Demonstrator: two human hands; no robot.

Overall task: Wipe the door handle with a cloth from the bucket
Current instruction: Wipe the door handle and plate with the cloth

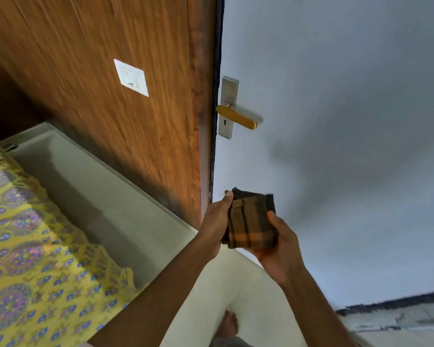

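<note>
A folded brown and orange checked cloth [249,220] is held in front of me between both hands. My left hand [217,220] pinches its left edge with thumb and fingers. My right hand [280,244] cups it from below and the right. Above the cloth, a gold lever door handle [237,117] sticks out from a steel backplate [227,107] with a keyhole, on a pale grey door [336,121]. The hands are well below the handle and apart from it. No bucket is in view.
A wood-grain panel [98,83] with a white switch plate [131,77] stands left of the door. A bed with a yellow patterned cover [23,259] lies at the lower left. My bare foot [229,324] shows on the pale floor [115,196].
</note>
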